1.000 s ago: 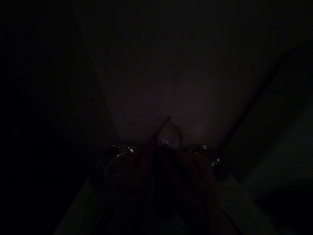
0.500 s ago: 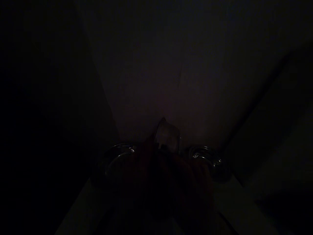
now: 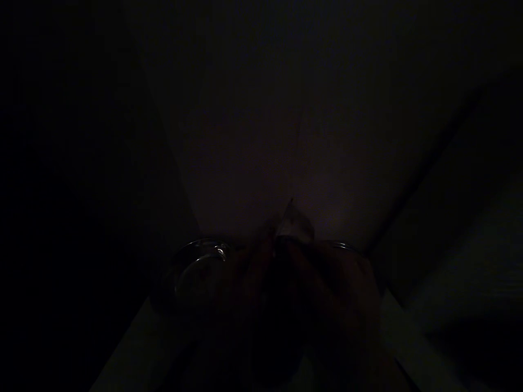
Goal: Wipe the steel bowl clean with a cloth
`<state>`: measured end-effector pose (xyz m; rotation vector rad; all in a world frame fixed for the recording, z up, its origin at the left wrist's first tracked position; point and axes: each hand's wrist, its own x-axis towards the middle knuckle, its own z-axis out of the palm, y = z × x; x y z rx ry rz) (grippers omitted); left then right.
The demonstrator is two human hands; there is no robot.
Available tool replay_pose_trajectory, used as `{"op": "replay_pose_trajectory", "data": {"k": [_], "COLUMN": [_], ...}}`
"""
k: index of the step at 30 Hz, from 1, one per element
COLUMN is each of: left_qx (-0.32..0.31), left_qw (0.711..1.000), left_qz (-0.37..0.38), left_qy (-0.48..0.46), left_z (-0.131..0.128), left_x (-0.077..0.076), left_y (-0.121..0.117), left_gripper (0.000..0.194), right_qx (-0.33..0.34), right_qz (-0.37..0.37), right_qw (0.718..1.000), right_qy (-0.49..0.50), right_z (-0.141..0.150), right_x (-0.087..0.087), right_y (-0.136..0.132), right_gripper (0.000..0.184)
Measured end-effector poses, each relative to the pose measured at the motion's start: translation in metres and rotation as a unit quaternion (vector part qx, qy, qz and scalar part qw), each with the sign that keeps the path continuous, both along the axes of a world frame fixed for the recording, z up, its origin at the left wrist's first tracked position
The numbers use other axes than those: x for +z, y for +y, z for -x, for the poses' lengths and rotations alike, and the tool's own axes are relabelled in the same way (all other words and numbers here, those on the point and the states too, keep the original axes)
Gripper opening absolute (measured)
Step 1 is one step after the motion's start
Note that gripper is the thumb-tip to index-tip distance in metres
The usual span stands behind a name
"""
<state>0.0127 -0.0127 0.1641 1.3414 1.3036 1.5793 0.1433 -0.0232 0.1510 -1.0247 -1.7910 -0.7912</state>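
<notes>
the left bowl looks glossy, like smooth metal.

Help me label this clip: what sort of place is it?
Probably a darkened room, perhaps a tabletop workspace: silvery, round, metal-looking dish; greyish, flat surface; small, pale, cup-shaped piece.

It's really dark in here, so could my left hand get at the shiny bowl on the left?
Probably yes: the left hand is right by the shiny bowl, with nothing visible between them. It seems busy at the small cup, though, and the dark may hide something.
</notes>
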Motion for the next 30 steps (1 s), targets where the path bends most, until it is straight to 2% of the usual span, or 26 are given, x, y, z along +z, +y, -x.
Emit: {"op": "replay_pose_trajectory", "data": {"k": [4,7,9,13,16,18,20,22,24,30], "left_qx": [0.036,0.105,0.124,0.052,0.049,0.048,0.042,0.037,0.039,0.058], "left_qw": [0.999,0.993,0.988,0.99,0.993,0.994,0.993,0.988,0.987,0.994], "left_qz": [0.01,0.051,0.084,0.133,0.087,0.079,0.097,0.15,0.154,0.093], "left_qy": [0.014,0.028,0.031,0.003,0.056,0.064,0.054,0.004,-0.012,0.005], "left_z": [0.004,0.003,0.002,0.009,0.021,0.024,0.02,0.011,0.003,0.005], "left_x": [-0.011,-0.016,-0.015,-0.014,-0.02,-0.022,-0.02,-0.015,-0.01,-0.015], "left_y": [-0.001,0.0,0.001,0.006,0.008,0.008,0.007,0.005,0.003,-0.002], "left_gripper": [0.024,0.027,0.028,0.031,0.019,0.022,0.028,0.036,0.038,0.03], "right_qx": [-0.009,0.006,0.011,0.023,0.027,0.022,0.022,0.017,0.01,-0.003], "right_qz": [-0.005,-0.003,0.001,0.007,0.014,0.009,0.008,0.01,0.018,0.027], "right_qw": [1.0,1.0,1.0,1.0,0.999,0.999,0.999,1.0,1.0,1.0], "right_qy": [-0.008,-0.007,-0.006,-0.019,-0.027,-0.029,-0.029,-0.011,0.003,0.009], "right_z": [-0.001,0.005,0.009,0.014,0.014,0.013,0.011,0.007,0.002,-0.001], "right_x": [0.002,-0.004,-0.009,-0.014,-0.014,-0.013,-0.011,-0.008,-0.003,-0.002], "right_y": [0.002,0.001,0.0,-0.001,-0.002,-0.002,-0.002,-0.001,0.001,0.003], "right_gripper": [0.026,0.026,0.027,0.028,0.028,0.028,0.027,0.025,0.025,0.025]}}
